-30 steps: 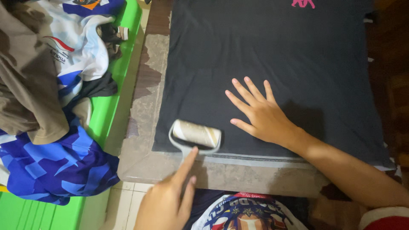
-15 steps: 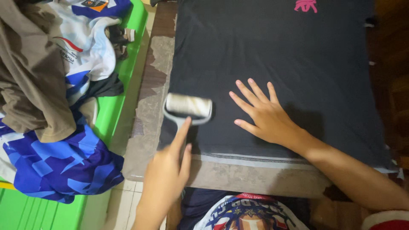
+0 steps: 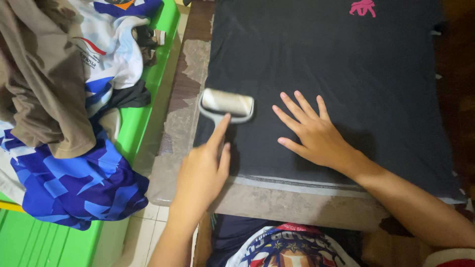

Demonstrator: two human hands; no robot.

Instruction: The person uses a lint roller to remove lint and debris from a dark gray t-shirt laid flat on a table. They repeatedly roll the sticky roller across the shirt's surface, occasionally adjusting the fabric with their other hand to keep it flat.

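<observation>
A black shirt (image 3: 341,59) with a small pink print (image 3: 362,7) lies flat on a worn table (image 3: 180,99). My left hand (image 3: 203,173) grips the grey handle of a lint roller (image 3: 226,104), index finger stretched along the handle; the roller's pale drum rests on the shirt's left edge. My right hand (image 3: 314,133) lies flat on the shirt with fingers spread, just right of the roller, pressing the cloth down.
A green plastic bin (image 3: 143,113) at the left holds a pile of clothes: a brown garment (image 3: 39,84), a white and blue jersey (image 3: 106,54), a blue patterned one (image 3: 79,183). The table's front edge is close to my body. Dark floor lies to the right.
My left hand has pushed the lint roller away from me, from the shirt's hem up along its left side. My right hand has stayed flat in place.
</observation>
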